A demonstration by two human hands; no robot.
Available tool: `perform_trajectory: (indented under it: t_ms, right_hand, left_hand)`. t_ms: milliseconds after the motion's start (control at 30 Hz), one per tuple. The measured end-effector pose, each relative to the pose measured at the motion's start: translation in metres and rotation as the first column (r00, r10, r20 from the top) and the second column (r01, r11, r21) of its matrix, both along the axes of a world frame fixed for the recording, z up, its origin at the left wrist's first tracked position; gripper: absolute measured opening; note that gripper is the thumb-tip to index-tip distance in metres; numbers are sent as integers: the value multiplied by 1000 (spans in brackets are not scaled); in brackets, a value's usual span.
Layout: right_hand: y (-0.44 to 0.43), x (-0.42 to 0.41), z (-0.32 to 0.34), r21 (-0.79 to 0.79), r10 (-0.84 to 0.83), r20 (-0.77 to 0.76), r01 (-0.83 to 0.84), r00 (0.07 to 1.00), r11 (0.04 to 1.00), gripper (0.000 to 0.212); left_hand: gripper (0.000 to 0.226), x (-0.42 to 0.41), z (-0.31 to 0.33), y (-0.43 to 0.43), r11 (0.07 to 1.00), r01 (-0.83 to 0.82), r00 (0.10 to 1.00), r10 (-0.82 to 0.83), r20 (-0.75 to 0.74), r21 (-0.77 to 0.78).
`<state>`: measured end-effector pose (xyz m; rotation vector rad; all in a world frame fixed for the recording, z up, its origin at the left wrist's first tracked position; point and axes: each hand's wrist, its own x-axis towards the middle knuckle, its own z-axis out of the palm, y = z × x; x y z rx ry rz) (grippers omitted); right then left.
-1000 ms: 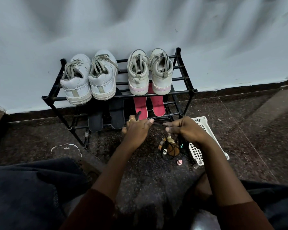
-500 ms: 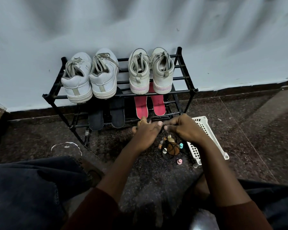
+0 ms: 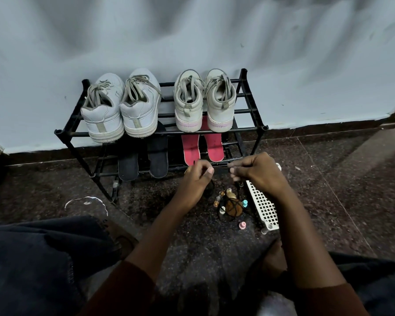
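Note:
My left hand (image 3: 197,179) and my right hand (image 3: 257,171) are raised close together in front of a black shoe rack (image 3: 251,103). Both have curled fingers and pinch a thin dark cord (image 3: 220,166) stretched between them. The cord hangs down from my right hand toward a small pile of trinkets (image 3: 232,205) on the floor: tiny bottles, a brown round piece and dark string. A pink cap (image 3: 242,225) lies apart from the pile.
White sneakers (image 3: 121,108) and beige sneakers (image 3: 204,102) stand on the rack's top shelf; black insoles (image 3: 144,159) and pink insoles (image 3: 202,147) lie below. A white perforated tray (image 3: 263,205) sits under my right wrist. A blue wall is behind, dark speckled floor around, my knees at the bottom.
My left hand has shifted right and closer to my right hand, then the two drew slightly apart with the cord taut between them. The trinkets have not moved.

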<state>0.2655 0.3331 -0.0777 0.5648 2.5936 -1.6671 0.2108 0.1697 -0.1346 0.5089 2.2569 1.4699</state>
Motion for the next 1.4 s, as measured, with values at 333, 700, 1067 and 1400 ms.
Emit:
perform_trajectory:
  t_ms: [333, 700, 1067, 1400]
  right_hand:
    - [-32, -4, 15, 461, 313, 202, -372, 928, 805, 17]
    - [-36, -7, -4, 316, 102, -35, -86, 994, 945, 9]
    - [-48, -4, -16, 287, -9, -262, 87, 965, 954, 43]
    - [-13, 0, -10, 253, -260, -396, 377, 881, 891, 39]
  left_hand:
    - [28, -6, -3, 13, 857, -261, 944, 132, 301, 444]
    - [26, 6, 0, 22, 846, -202, 936, 17, 353, 493]
    - [27, -4, -1, 31, 914, -138, 961, 31, 273, 382]
    - [38, 4, 15, 59, 883, -167, 894, -52, 444, 439]
